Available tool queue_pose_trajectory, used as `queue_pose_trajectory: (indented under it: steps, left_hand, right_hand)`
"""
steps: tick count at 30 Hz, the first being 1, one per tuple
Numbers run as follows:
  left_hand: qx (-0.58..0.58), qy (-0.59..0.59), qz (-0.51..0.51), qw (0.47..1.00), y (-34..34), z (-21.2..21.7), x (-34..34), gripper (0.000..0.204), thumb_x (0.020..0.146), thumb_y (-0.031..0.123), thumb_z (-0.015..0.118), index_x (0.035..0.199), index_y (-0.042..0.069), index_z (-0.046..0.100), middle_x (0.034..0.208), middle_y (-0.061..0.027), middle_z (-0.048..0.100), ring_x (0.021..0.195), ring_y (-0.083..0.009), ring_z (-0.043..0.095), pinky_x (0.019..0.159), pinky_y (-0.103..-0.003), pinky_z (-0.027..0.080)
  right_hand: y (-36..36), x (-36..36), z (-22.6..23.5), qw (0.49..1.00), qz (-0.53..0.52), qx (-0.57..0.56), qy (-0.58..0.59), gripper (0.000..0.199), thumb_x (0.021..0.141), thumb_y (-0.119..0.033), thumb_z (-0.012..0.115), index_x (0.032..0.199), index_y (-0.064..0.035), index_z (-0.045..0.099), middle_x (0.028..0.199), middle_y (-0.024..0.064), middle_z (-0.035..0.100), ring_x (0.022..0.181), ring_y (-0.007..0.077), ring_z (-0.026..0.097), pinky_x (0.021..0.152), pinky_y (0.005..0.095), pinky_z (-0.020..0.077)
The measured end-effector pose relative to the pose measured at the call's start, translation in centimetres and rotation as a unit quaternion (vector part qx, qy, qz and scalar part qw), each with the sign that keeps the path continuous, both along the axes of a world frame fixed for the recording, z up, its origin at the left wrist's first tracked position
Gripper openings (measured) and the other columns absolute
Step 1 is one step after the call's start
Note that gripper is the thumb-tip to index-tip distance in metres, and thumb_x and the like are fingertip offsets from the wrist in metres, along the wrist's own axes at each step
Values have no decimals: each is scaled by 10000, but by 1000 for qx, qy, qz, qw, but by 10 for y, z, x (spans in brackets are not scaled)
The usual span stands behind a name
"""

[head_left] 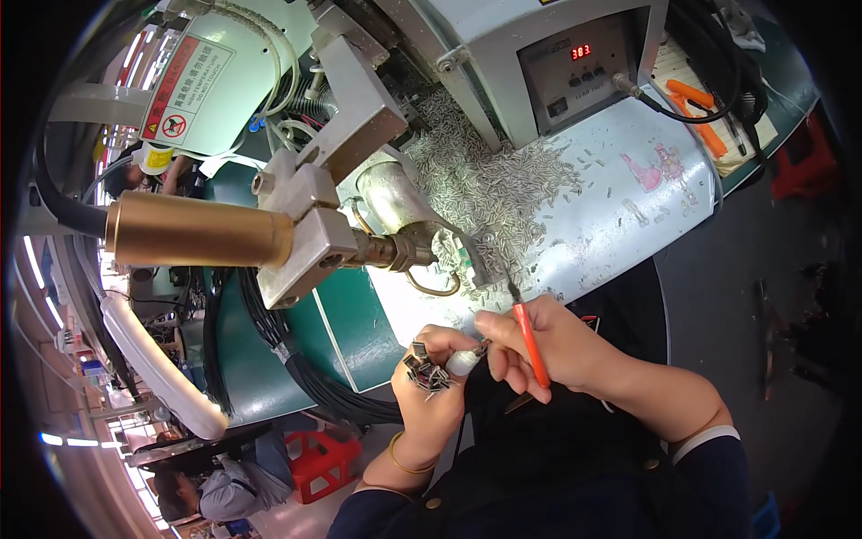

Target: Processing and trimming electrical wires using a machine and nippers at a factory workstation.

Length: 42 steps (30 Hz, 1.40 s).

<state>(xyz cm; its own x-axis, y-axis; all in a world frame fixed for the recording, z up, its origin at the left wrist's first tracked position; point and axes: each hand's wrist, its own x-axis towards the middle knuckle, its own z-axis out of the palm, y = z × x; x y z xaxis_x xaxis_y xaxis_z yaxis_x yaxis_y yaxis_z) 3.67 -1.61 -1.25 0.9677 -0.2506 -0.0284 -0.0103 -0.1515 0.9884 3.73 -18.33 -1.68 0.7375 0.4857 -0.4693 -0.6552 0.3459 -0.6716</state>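
My left hand (433,410) is closed round a bunch of small metal connectors (426,370) with silvery shells, their ends showing above the fingers. Between its thumb and fingertips sits a small whitish rounded piece (463,362); its kind I cannot make out. My right hand (579,349) grips a slim tool with an orange handle (529,345); its thin dark tip points up and away toward the machine head. The right fingertips come close to the whitish piece, and whether they touch it is hard to tell. Just beyond both hands is the metal machine head (395,253), crusted at its end.
Many small silvery metal pieces (485,198) lie heaped on the pale work surface (602,238). A brass-coloured cylinder (202,229) and a control box (588,67) with a red display stand beyond. Black cables (314,382) run at left. Orange-handled tools (709,135) lie far right. Another person (235,490) sits lower left.
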Motion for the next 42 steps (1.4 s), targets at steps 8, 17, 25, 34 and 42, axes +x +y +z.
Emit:
queue_pose_trajectory:
  steps: [8, 17, 25, 34, 42]
  left_hand:
    - [-326, 371, -45, 869, 14, 8, 16, 127, 783, -32, 577, 873, -2, 493, 755, -27, 506, 522, -44, 420, 444, -180, 311]
    - [-101, 216, -28, 971, 8, 13, 7, 135, 780, -34, 572, 891, -16, 497, 770, -44, 535, 548, -45, 449, 452, -168, 302]
    - [-95, 145, 27, 985, 2, 11, 3, 163, 750, -42, 609, 888, -33, 524, 840, -82, 582, 770, -121, 573, 677, -202, 444]
    - [-120, 132, 31, 983, 6, 11, 4, 144, 743, -61, 603, 872, -33, 544, 822, -82, 583, 748, -117, 569, 696, -230, 448]
    - [-195, 249, -6, 949, 9, 4, 28, 113, 776, -23, 574, 884, -25, 542, 693, -34, 514, 554, -71, 452, 501, -200, 355]
  right_hand:
    - [6, -7, -21, 590, -107, -509, -617, 147, 781, -246, 580, 821, -104, 577, 561, -11, 420, 379, 92, 418, 340, 212, 325]
    - [-5, -11, -9, 537, -100, -524, -654, 133, 725, -171, 608, 843, -123, 570, 544, -7, 427, 434, 122, 481, 384, 238, 361]
    - [10, -19, -15, 889, -154, -249, -351, 171, 744, -150, 612, 852, -41, 538, 622, 41, 557, 530, 141, 568, 453, 254, 419]
    - [4, -27, -4, 848, -25, -417, -326, 313, 762, -293, 652, 672, -22, 524, 476, 46, 502, 445, 142, 550, 455, 270, 426]
    - [7, -28, -14, 911, 7, -340, -235, 374, 791, -294, 610, 603, -4, 468, 471, 93, 477, 439, 215, 525, 442, 329, 396]
